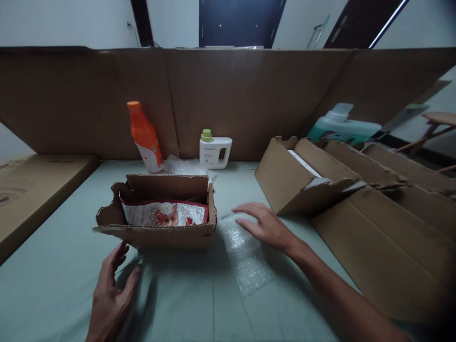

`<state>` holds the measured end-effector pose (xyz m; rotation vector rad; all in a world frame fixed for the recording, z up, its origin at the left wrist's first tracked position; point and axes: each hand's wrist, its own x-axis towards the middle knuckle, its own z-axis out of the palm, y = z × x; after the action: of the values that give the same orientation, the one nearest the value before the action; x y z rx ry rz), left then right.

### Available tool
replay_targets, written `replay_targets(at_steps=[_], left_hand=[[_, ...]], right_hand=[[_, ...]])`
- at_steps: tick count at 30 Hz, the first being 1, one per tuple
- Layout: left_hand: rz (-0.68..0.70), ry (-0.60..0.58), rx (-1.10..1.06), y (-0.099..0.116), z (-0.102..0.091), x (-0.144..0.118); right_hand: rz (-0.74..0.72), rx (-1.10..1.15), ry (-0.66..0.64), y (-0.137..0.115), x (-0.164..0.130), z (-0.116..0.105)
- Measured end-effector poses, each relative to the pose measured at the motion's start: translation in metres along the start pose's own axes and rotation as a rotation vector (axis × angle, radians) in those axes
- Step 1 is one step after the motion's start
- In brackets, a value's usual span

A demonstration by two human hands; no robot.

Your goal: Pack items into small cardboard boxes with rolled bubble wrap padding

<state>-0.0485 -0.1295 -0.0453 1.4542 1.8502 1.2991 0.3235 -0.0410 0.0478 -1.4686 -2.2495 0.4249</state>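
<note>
A small open cardboard box (pixel 156 235) stands in the middle of the cloth. Inside it lies a white packet (pixel 164 213) with a dark red edge and a red printed picture. My left hand (pixel 113 292) is just in front of the box's left corner, fingers and thumb apart, with nothing in it. To the right of the box lies a strip of clear bubble wrap (pixel 247 259). Over its far end reaches my right hand (pixel 265 225), fingers stretched out and thumb apart; whether it touches the wrap I cannot tell.
Behind the box stand an orange bottle (pixel 145 137), a crumpled clear plastic sheet (pixel 183 165) and a white jug (pixel 212 152) with a green cap. Several open cardboard boxes (pixel 285 178) and a green liquid bottle (pixel 342 126) are at right. A flat carton (pixel 39 190) lies left; a cardboard wall (pixel 249 95) runs behind.
</note>
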Motion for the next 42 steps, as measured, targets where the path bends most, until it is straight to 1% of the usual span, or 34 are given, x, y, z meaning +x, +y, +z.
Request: replay_targets(at_steps=[1, 3, 5, 7, 9, 11, 13, 14, 16, 18, 20, 22, 24, 26, 27, 28, 29, 30, 31, 32, 34, 36, 38, 39, 40, 41, 42], left_hand=[[-0.007, 0.009, -0.014, 0.002, 0.005, 0.000], [-0.011, 0.032, -0.037, 0.006, 0.018, -0.004], [-0.049, 0.043, -0.047, 0.010, 0.029, -0.010], [-0.120, 0.047, -0.056, 0.014, 0.035, -0.018], [-0.188, 0.051, -0.088, 0.016, 0.035, -0.026], [-0.244, 0.023, -0.134, 0.017, 0.031, -0.032], [-0.253, -0.082, -0.152, 0.019, 0.029, -0.035], [-0.230, -0.152, -0.143, 0.020, 0.029, -0.033], [-0.154, -0.258, -0.110, 0.023, 0.034, -0.022], [-0.094, -0.311, -0.090, 0.028, 0.043, -0.001], [-0.058, -0.349, -0.099, 0.033, 0.052, 0.021], [-0.032, -0.395, -0.119, 0.037, 0.058, 0.037], [0.018, -0.412, -0.129, 0.042, 0.058, 0.040], [0.136, -0.444, -0.120, 0.049, 0.050, 0.029], [0.215, -0.486, -0.111, 0.054, 0.044, 0.021], [0.288, -0.554, -0.110, 0.060, 0.037, 0.011], [0.339, -0.642, -0.119, 0.065, 0.031, 0.001], [0.363, -0.734, -0.134, 0.070, 0.027, -0.008], [0.367, -0.815, -0.155, 0.073, 0.024, -0.015], [0.365, -0.872, -0.176, 0.075, 0.022, -0.022], [0.364, -0.931, -0.199, 0.076, 0.022, -0.028], [0.338, -0.938, -0.188, 0.073, 0.019, -0.026], [0.240, -0.902, -0.154, 0.067, 0.009, -0.014], [0.184, -0.867, -0.130, 0.064, 0.001, -0.005], [0.138, -0.824, -0.097, 0.060, -0.008, 0.006], [0.111, -0.780, -0.054, 0.056, -0.016, 0.017], [0.104, -0.745, 0.001, 0.051, -0.022, 0.029]], right_hand=[[0.001, -0.018, 0.024, 0.004, 0.029, 0.008], [-0.008, -0.021, 0.049, 0.011, 0.086, 0.030], [-0.012, -0.002, 0.074, 0.016, 0.131, 0.053], [0.000, 0.032, 0.117, 0.022, 0.157, 0.067], [0.034, 0.074, 0.194, 0.031, 0.164, 0.067], [0.078, 0.117, 0.292, 0.042, 0.153, 0.053], [0.115, 0.154, 0.380, 0.049, 0.130, 0.031], [0.129, 0.167, 0.415, 0.049, 0.116, 0.019], [0.144, 0.201, 0.470, 0.042, 0.083, -0.002], [0.145, 0.241, 0.489, 0.026, 0.046, -0.014], [0.143, 0.270, 0.447, 0.006, 0.009, -0.015], [0.136, 0.281, 0.347, -0.014, -0.024, -0.009], [0.105, 0.299, 0.208, -0.034, -0.051, 0.002], [0.045, 0.342, 0.047, -0.053, -0.069, 0.013], [0.015, 0.371, -0.030, -0.062, -0.075, 0.017], [-0.011, 0.406, -0.096, -0.071, -0.078, 0.020], [-0.027, 0.448, -0.147, -0.079, -0.080, 0.021], [-0.033, 0.498, -0.177, -0.086, -0.081, 0.021], [-0.032, 0.556, -0.183, -0.093, -0.081, 0.020], [-0.023, 0.620, -0.159, -0.098, -0.081, 0.018], [0.035, 0.740, -0.040, -0.103, -0.081, 0.014], [0.137, 0.788, 0.145, -0.102, -0.081, 0.013], [0.231, 0.741, 0.328, -0.096, -0.080, 0.017], [0.257, 0.698, 0.382, -0.091, -0.079, 0.022], [0.270, 0.656, 0.400, -0.086, -0.077, 0.028], [0.276, 0.616, 0.383, -0.081, -0.075, 0.036], [0.276, 0.574, 0.339, -0.076, -0.072, 0.044]])
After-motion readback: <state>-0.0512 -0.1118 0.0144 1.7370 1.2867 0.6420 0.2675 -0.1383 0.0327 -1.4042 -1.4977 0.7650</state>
